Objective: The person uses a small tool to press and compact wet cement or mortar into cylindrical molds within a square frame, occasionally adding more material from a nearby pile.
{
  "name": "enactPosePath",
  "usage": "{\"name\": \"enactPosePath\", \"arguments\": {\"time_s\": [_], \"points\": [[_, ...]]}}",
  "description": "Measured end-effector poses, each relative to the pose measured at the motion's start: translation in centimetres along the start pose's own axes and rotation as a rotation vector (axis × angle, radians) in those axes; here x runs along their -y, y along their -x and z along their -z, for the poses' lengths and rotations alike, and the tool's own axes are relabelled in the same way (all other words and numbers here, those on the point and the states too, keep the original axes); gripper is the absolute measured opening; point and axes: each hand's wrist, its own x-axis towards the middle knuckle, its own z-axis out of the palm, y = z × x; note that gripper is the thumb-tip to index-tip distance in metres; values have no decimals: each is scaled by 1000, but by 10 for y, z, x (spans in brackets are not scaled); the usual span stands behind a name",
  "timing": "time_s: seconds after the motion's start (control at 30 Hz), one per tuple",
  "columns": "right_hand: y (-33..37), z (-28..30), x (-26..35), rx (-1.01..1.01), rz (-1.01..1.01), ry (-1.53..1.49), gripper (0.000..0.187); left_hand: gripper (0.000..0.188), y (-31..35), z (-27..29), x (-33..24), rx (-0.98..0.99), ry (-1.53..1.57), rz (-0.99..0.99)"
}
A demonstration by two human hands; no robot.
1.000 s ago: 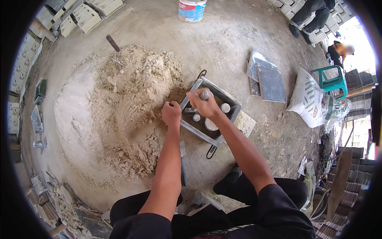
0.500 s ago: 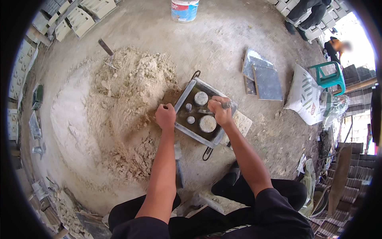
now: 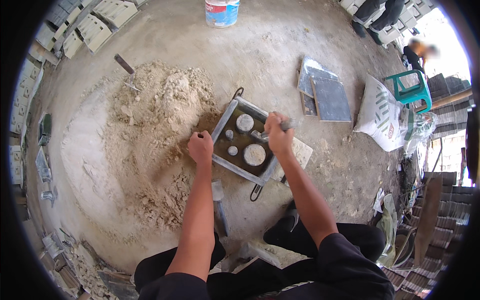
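A rectangular grey metal mould [image 3: 239,172] sits on the ground before me, with a wire loop handle at each of two opposite ends. Inside stand two large round pegs [image 3: 254,155] and two small round pegs [image 3: 232,150]. My right hand [image 3: 278,136] is closed over the mould's right side. It grips a short grey tool [image 3: 288,124], whose kind I cannot make out; one end sticks out past the fist. Beside the left wall, at the edge of the sand, my left hand [image 3: 200,148] is curled into a fist. Whatever it may hold is hidden.
A sand pile [image 3: 155,105] lies to the left, a trowel [image 3: 125,66] stuck in it. A flat-bladed tool [image 3: 220,205] lies near my knees. Dark flat boards [image 3: 331,98], a white sack [image 3: 378,112] and a green stool [image 3: 412,90] are at right; a bucket [image 3: 222,12] stands far ahead.
The whole scene has shifted slightly left in the view. My right hand has moved a little toward the mould's far right edge with the tool; my left fist stays beside the mould.
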Motion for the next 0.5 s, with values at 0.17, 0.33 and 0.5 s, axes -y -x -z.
{"name": "enactPosePath", "arguments": {"time_s": [0.17, 0.33, 0.5], "points": [[-1, 6, 6, -43, -40, 135, 39, 33, 4, 1, -3, 37, -151, -115], [9, 39, -12, -27, 47, 330, 40, 34, 3, -13, -7, -58, -263, -671], [27, 19, 35, -112, -36, 223, 42, 38, -2, 0, -2, 66, -383, -731]]}}
